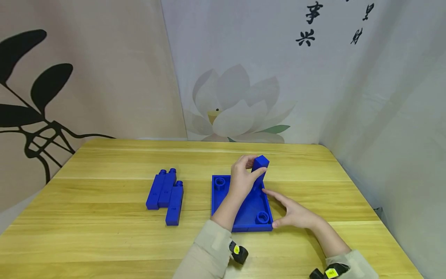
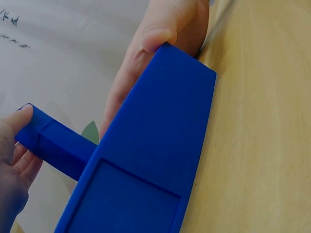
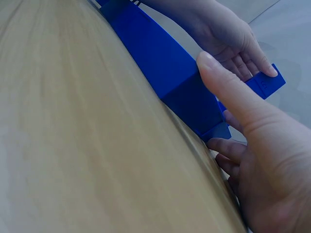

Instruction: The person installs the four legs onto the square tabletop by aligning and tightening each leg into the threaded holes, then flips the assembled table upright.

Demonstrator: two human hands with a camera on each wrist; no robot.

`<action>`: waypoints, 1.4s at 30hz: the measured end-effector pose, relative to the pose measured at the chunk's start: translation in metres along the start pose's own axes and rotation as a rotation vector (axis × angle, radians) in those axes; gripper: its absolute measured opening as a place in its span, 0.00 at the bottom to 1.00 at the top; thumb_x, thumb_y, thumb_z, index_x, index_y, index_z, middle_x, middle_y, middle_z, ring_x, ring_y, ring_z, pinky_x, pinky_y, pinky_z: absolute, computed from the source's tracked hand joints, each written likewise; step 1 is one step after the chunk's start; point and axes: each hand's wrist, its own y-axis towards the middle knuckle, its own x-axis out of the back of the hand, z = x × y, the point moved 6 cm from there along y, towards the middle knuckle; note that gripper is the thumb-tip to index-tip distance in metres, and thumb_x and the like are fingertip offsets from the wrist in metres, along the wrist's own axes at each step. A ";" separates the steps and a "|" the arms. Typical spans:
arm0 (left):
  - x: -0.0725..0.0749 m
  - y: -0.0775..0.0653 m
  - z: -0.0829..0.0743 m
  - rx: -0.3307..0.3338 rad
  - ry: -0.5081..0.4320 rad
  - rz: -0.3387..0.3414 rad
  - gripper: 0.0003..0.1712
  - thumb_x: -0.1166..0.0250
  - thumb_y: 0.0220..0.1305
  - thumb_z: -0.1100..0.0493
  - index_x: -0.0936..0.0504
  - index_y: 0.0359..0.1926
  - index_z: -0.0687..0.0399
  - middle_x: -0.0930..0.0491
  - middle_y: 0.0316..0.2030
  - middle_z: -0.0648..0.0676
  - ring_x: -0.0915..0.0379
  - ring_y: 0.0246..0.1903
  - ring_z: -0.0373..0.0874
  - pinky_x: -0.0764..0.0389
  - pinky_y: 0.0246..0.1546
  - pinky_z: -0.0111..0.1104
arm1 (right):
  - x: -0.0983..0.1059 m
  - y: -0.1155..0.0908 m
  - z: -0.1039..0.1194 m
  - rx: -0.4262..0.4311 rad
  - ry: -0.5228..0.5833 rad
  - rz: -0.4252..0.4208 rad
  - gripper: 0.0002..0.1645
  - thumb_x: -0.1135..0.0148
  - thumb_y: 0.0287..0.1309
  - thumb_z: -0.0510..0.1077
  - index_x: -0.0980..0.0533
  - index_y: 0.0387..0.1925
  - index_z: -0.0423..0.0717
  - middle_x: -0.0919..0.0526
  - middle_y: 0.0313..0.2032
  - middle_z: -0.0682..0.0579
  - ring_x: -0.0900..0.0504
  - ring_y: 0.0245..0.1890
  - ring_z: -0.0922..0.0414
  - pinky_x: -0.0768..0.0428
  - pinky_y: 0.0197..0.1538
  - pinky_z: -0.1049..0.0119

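Note:
My left hand [image 1: 241,179] pinches the top of a blue square post [image 1: 259,164] between thumb and fingers. Upright, the post stands over the far right corner of a shallow blue tray [image 1: 252,228] with raised walls. Its lower end is down inside the wall, with the foot hidden. Round sockets show at the tray's far left corner and near right corner; the left forearm covers part of the tray. My right hand [image 1: 296,213] rests against the tray's right side with thumb and fingers spread. Its thumb touches the near right corner, and a fingertip meets the right rim.
Left of the tray, three blue posts [image 1: 169,190] with round pegs at their far ends lie side by side on the wooden table [image 1: 104,232]. A pale printed cloth [image 1: 240,58] hangs behind the table's far edge.

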 end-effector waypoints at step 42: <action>-0.003 0.005 0.006 -0.037 -0.103 0.232 0.24 0.39 0.66 0.64 0.28 0.62 0.66 0.25 0.54 0.62 0.26 0.53 0.51 0.25 0.53 0.39 | -0.001 0.000 0.002 0.003 -0.007 0.001 0.57 0.24 0.46 0.44 0.46 0.73 0.58 0.45 0.71 0.51 0.50 0.71 0.50 0.49 0.68 0.54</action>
